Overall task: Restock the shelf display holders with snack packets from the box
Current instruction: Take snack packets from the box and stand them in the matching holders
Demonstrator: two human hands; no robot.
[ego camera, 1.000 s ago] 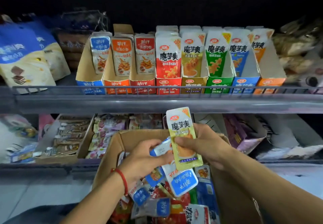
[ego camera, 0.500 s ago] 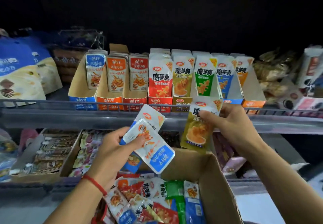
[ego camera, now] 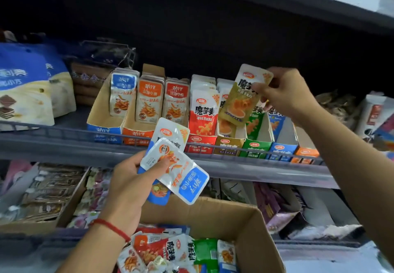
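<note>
- Since a moment ago, my right hand (ego camera: 285,95) has lifted the yellow packet (ego camera: 243,95) from over the box up to the shelf, and it now hangs tilted above the yellow holder (ego camera: 229,143)
- Fingers and thumb of my right hand pinch the yellow packet by its upper right corner; its lower end dips just over the packets already standing in that holder
- My left hand (ego camera: 132,185) has risen a little and grips two packets fanned together: a blue-ended packet (ego camera: 181,174) in front, turned upside down, and a second white packet (ego camera: 170,133) behind it, whose top overlaps the shelf rail (ego camera: 64,133)
- A red string bracelet (ego camera: 113,229) sits on my left wrist
- Both hands are well apart, each closed on its own packets
- The cardboard box (ego camera: 241,225) sits low in front of me, below the shelf, with a loose jumble of red, green, blue and white packets (ego camera: 181,251) inside
- Along the shelf the holders stand side by side: the blue holder (ego camera: 104,128) on the left, then orange and red ones, then the red holder (ego camera: 200,143), the yellow one, a green holder (ego camera: 254,145), another blue and an orange at the right end
- Large blue and cream bags (ego camera: 25,89) stand on the shelf to the left
- Trays of other snacks (ego camera: 44,196) lie on the lower shelf
</note>
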